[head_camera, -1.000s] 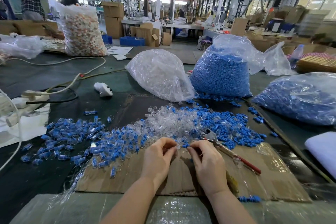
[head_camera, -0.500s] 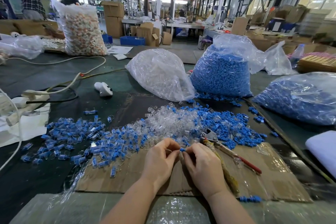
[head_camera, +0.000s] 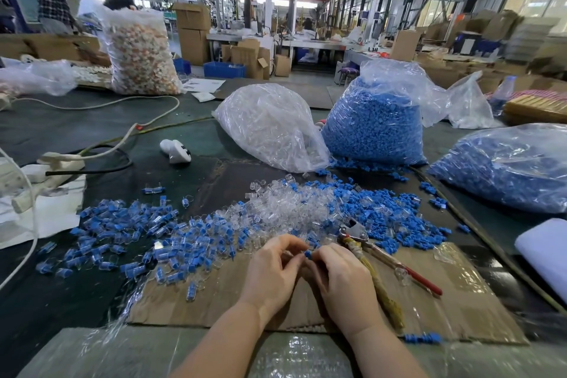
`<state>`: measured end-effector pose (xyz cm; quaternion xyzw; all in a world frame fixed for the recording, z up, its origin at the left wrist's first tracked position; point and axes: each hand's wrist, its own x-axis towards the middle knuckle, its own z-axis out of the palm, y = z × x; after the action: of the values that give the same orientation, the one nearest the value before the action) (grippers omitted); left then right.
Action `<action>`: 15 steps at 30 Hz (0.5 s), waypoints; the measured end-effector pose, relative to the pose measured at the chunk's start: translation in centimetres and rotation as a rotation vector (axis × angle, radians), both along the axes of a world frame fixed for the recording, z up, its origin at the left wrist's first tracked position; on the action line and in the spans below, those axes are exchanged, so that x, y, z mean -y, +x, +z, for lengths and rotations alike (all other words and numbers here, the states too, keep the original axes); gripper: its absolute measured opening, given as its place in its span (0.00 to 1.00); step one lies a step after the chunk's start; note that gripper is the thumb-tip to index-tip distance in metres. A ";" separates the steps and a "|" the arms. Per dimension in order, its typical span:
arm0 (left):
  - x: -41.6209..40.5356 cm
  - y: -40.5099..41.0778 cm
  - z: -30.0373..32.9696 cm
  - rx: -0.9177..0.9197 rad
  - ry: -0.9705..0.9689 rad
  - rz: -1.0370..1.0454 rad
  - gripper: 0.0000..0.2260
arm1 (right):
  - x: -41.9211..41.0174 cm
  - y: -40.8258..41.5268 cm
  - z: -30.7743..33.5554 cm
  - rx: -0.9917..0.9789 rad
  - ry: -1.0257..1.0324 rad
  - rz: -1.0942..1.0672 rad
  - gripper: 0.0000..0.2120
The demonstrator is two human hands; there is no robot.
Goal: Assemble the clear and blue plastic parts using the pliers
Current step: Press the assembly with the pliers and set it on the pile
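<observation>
My left hand (head_camera: 270,273) and my right hand (head_camera: 343,279) meet fingertip to fingertip over the cardboard sheet (head_camera: 460,310). Between them they pinch a small blue plastic part (head_camera: 307,254); a clear part in my left fingers is mostly hidden. The pliers (head_camera: 371,258), with a metal head and red and yellow-wrapped handles, lie on the cardboard just right of my right hand, untouched. Behind the hands spreads a pile of loose clear parts (head_camera: 291,209) and loose blue parts (head_camera: 389,218). Joined clear-and-blue pieces (head_camera: 122,230) lie scattered to the left.
A bag of clear parts (head_camera: 270,129) and two bags of blue parts (head_camera: 377,123) (head_camera: 506,163) stand behind the piles. White cables and a power strip (head_camera: 46,169) lie at the left. A white cloth (head_camera: 546,252) sits at the right edge. People work in the far background.
My two hands have drawn closer together, and the right hand has shifted left, away from the pliers. The blue part is now pinched between both sets of fingertips.
</observation>
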<state>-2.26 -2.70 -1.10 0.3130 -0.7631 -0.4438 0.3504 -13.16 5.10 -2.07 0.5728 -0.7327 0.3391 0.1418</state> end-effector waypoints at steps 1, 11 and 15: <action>0.0 0.0 0.0 -0.012 0.027 -0.003 0.14 | 0.0 0.0 0.0 0.005 -0.009 0.001 0.10; 0.4 0.0 0.1 -0.003 0.121 -0.009 0.12 | -0.2 0.2 0.1 -0.006 -0.002 0.010 0.16; 0.4 0.0 0.4 0.012 0.124 -0.006 0.12 | -0.3 0.1 0.1 -0.011 0.008 0.013 0.08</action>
<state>-2.24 -3.06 -0.73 0.3346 -0.7371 -0.4893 0.3245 -13.03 5.37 -1.97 0.5801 -0.7294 0.3338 0.1413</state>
